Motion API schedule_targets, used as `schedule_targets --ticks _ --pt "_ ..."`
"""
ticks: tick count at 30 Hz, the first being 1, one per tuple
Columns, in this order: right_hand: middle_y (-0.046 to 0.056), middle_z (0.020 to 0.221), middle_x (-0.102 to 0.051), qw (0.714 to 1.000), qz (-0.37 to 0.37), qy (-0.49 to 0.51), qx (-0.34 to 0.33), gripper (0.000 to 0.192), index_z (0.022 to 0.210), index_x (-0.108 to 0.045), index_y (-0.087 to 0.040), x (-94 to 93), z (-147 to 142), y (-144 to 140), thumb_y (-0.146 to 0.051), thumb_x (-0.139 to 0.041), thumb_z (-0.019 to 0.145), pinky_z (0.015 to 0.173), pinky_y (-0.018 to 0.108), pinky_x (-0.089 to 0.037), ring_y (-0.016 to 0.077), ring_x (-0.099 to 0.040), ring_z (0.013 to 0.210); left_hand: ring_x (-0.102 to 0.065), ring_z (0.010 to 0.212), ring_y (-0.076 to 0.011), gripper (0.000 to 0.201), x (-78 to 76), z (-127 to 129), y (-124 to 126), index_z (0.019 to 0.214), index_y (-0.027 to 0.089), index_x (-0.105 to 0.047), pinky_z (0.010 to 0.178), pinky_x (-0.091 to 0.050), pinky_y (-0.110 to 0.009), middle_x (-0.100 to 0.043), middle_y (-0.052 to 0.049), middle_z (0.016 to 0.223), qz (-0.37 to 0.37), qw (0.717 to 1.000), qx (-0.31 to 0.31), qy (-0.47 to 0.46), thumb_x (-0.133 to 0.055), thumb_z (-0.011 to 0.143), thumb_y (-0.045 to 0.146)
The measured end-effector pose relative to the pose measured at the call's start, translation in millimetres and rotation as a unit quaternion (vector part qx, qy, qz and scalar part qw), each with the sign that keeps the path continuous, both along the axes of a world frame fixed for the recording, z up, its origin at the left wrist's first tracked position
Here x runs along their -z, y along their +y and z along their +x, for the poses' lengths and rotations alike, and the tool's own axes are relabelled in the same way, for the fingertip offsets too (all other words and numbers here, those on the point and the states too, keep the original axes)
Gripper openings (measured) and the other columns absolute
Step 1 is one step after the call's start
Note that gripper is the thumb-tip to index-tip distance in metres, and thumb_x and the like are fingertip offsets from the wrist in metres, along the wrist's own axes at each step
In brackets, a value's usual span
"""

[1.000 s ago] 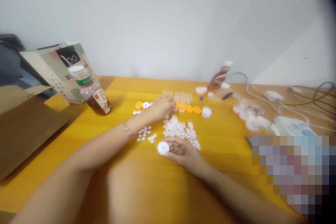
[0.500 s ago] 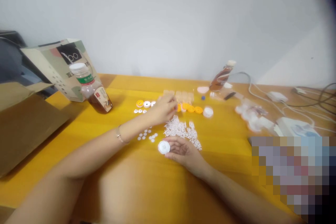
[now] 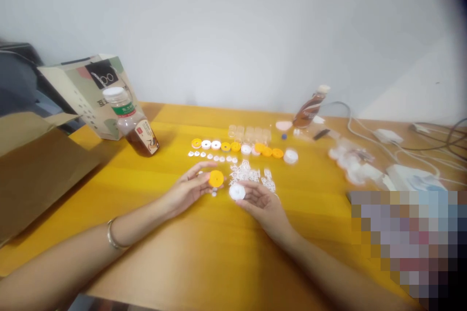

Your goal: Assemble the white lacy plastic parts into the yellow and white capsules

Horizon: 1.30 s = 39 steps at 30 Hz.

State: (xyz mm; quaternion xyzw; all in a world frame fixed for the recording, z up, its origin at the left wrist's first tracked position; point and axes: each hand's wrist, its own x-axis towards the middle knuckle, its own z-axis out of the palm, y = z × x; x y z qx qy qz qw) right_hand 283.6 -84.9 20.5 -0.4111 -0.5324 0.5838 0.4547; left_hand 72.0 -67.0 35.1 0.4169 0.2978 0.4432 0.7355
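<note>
Holding an orange disc [image 3: 216,178] at its fingertips, the left hand [image 3: 186,192] rests on the yellow table [image 3: 182,252]; the right hand [image 3: 260,202] pinches a white disc [image 3: 237,191] just beside it. Both discs sit between the hands, nearly touching. Beyond the fingers lie white lattice pieces [image 3: 251,175] and a row of orange and white discs [image 3: 237,146].

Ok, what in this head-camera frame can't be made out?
- Head view: a pixelated block covers the table's near right corner; nothing under it shows.
- The white lattice pieces and small white discs are too small and blurred to show their shape.
- The bottle label print is unreadable.
- The left hand holds an orange disc, the right hand a white disc; their undersides are hidden.
</note>
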Motion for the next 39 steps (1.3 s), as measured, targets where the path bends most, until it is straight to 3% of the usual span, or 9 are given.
schedule_targets --ticks 3,11,18,25,31,39 --pt "0.0 0.083 -0.067 1.0 0.007 0.002 0.004 0.032 0.095 -0.06 -0.023 0.2 0 0 -0.023 -0.07 0.065 0.082 0.03 -0.051 0.0141 -0.063 0.081 -0.058 0.098 -0.0181 0.036 5.0 3 -1 0.116 0.019 -0.049 0.08 -0.044 -0.026 -0.061 -0.01 0.109 0.015 1.0 0.013 0.005 -0.058 0.082 0.023" --pt "0.001 0.082 -0.066 1.0 0.01 -0.016 0.009 0.032 0.096 -0.06 -0.022 3.6 -2 -2 -0.025 -0.071 0.065 0.08 0.031 -0.051 0.0142 -0.062 0.079 -0.05 0.11 -0.0189 0.024 10.5 3 -3 0.103 0.018 -0.059 0.095 -0.04 -0.033 -0.055 -0.008 0.119 0.04 0.998 0.034 0.03 -0.06 0.079 0.017" --pt "0.003 0.085 -0.067 1.0 0.009 -0.023 -0.012 0.033 0.094 -0.061 -0.021 5.8 -3 -2 -0.026 -0.072 0.064 0.082 0.033 -0.051 0.0155 -0.063 0.081 -0.054 0.101 -0.0167 0.007 14.8 5 -4 0.085 0.015 -0.061 0.091 -0.04 -0.034 -0.057 -0.006 0.111 0.099 0.993 0.036 0.043 -0.062 0.078 0.017" --pt "0.003 0.085 -0.068 0.999 0.025 -0.031 -0.005 0.032 0.094 -0.062 -0.021 6.3 -4 -4 -0.025 -0.072 0.065 0.081 0.034 -0.052 0.0159 -0.064 0.08 -0.053 0.102 -0.017 0.026 12.9 8 -4 0.105 0.017 -0.055 0.09 -0.039 -0.03 -0.056 -0.008 0.112 0.151 0.986 0.047 0.058 -0.06 0.079 0.019" --pt "0.002 0.085 -0.069 0.996 0.058 -0.06 -0.014 0.029 0.095 -0.061 -0.021 6.5 -5 -6 -0.023 -0.069 0.067 0.08 0.034 -0.054 0.0161 -0.066 0.079 -0.051 0.102 -0.0176 0.028 10.4 10 -7 0.108 0.018 -0.054 0.092 -0.038 -0.031 -0.056 -0.007 0.106 0.174 0.976 0.033 0.124 -0.058 0.081 0.021" --pt "0.001 0.084 -0.069 0.99 0.11 -0.079 -0.025 0.026 0.096 -0.06 -0.023 8.9 -5 -9 -0.022 -0.066 0.071 0.078 0.033 -0.056 0.0157 -0.067 0.077 -0.048 0.103 -0.0183 0.027 10.2 15 -17 0.111 0.02 -0.052 0.092 -0.039 -0.034 -0.05 -0.008 0.108 0.288 0.927 0.019 0.239 -0.052 0.084 0.02"
